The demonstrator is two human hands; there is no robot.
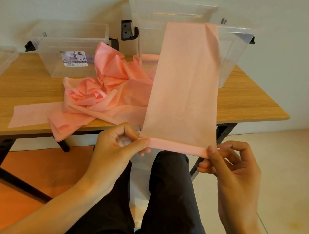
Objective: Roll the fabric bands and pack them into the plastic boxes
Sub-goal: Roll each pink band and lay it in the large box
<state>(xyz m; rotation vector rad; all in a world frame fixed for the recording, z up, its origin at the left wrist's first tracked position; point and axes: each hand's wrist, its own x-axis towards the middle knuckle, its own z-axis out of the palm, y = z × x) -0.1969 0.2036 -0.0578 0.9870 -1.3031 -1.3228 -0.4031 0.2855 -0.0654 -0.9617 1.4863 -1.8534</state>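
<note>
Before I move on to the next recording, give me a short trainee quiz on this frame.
1. True or false: the left hand and right hand each pinch an end of the roll started on the pink band.
2. The loose pile of bands lies: A) in the labelled box; B) on the table; C) on the floor.
3. Fill in: the labelled box stands to the ___ of the larger box.
Key: 1 true; 2 B; 3 left.

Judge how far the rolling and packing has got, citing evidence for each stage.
Done: what looks like one pink roll lies in the large box. In hand: the left hand and right hand pinch the first turns of a band. Left: rolling the rest of it, then the crumpled pile on the table.
</note>
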